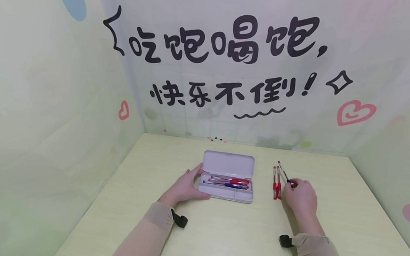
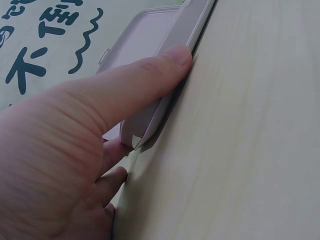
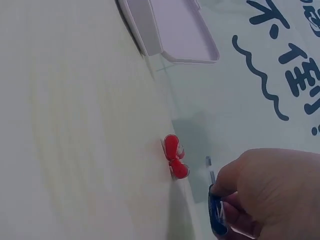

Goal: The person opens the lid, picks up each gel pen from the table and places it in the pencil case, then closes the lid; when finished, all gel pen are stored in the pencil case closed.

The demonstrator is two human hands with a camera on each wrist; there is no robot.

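A pale lilac pencil case lies with its lid raised. Inside its rear compartment are pens with red grips and one with a blue grip. My left hand holds the case's left end, its thumb along the front wall and fingers round the side. To the right, my right hand pinches a clear-barrelled pen with a blue grip, tilted up off the table. Just left of that hand lie two red-grip pens, side by side.
The light wood table meets a printed backdrop with black lettering behind the case. Fabric walls stand at left and right. A divider splits the front compartment of the case.
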